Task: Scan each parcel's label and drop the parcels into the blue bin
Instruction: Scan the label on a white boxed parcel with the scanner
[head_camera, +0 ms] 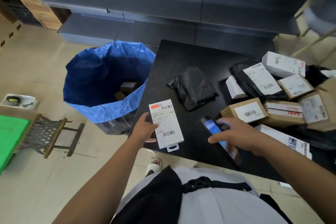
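Gripping a flat white parcel (165,123) by its left edge with the left hand (145,129), label face up, both barcodes clear of the fingers, presumably to keep them readable. Curled round a handheld scanner with a lit blue screen (214,129) with the right hand (238,134), held just right of the parcel above the black table (181,56); blurred, so exact aim at the label hard to tell.

Largest first: dark metal shelving (145,2) behind. Table next, its right side heaped with waiting parcels: cardboard boxes such as one with a barcode label (249,112), a black mailer bag with a white label (260,80), white boxes. Lying apart at mid-table, a black poly bag (192,87) with no label showing, probably label down.

Standing on the floor just beside the table's left edge, the blue bin (101,71), within easy reach for dropping; inside, at the bottom, a couple of brown boxes (127,87). Mostly unfilled otherwise, hence judged early in the task.
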Tool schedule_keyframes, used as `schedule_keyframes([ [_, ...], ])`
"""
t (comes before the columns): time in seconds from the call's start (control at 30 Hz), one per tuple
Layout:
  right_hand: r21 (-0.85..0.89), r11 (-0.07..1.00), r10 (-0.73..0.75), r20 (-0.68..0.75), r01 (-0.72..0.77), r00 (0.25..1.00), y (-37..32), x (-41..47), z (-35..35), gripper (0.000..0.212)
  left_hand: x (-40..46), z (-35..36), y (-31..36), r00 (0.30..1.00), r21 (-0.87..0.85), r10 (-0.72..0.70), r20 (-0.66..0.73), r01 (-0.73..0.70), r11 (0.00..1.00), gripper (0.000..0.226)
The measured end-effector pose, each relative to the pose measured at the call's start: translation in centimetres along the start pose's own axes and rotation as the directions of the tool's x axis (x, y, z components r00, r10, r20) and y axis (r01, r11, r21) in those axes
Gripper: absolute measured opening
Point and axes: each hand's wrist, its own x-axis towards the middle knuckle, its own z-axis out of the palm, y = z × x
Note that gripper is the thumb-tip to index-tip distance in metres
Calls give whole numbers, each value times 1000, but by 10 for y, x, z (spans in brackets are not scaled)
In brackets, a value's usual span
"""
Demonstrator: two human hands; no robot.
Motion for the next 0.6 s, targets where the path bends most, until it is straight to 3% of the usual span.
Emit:
schedule_keyframes([
  [0.1,-452,892,-1,3,2,1000,-27,2,9,50,10,-2,-3,995,-54,28,100,-23,998,69],
  [0.17,-627,778,42,20,-21,999,-38,4,19,59,13,-4,-6,989,-58,47,140,-40,998,74],
  [0.23,-679,732,122,49,-57,991,-44,6,27,76,15,-7,-8,982,-57,64,177,-55,997,80],
  [0.3,-705,704,186,62,-89,981,-48,9,36,79,17,-11,-8,975,-47,68,212,-59,997,88],
  [0.6,-676,714,236,-13,-182,972,-75,20,74,47,21,-19,-7,952,-60,94,290,-80,995,94],
])
